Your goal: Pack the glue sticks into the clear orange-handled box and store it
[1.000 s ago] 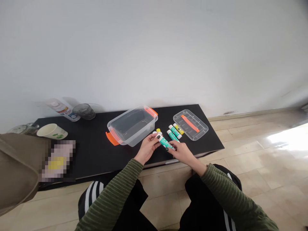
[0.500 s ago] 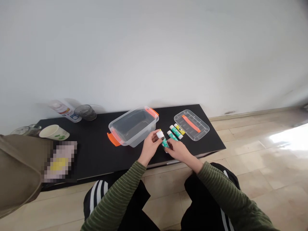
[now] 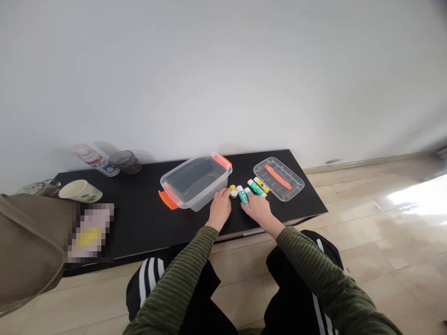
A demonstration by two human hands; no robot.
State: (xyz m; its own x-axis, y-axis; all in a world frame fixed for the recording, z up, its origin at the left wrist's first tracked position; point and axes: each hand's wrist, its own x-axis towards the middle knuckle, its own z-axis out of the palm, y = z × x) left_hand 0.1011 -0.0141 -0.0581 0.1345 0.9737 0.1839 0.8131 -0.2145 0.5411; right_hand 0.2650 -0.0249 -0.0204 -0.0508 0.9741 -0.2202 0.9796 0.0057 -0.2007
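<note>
My left hand (image 3: 220,208) rests on the black table just in front of the clear container, its fingers stretched forward. Beside its fingertips are a yellow round end (image 3: 233,187) and a white round cap (image 3: 233,194), which look like glue sticks standing upright. A green-and-white glue stick (image 3: 242,195) lies tilted at the fingers of my right hand (image 3: 257,208), which are closed on it; another is partly hidden under that hand. Further right lie a green-and-white glue stick (image 3: 256,187) and a yellow glue stick (image 3: 261,184), side by side.
A clear container (image 3: 197,204) with orange latches stands uncovered on the black table (image 3: 139,223). Its lid (image 3: 296,186) with an orange handle lies right. At left are a paper cup (image 3: 80,191), a dark glass (image 3: 125,162), a spray can (image 3: 96,159) and a person's sleeve (image 3: 31,246).
The glue stick held between both hands has been lowered to the table. My left hand has come off it and moved beside the upright ones; my right hand stays at it.
</note>
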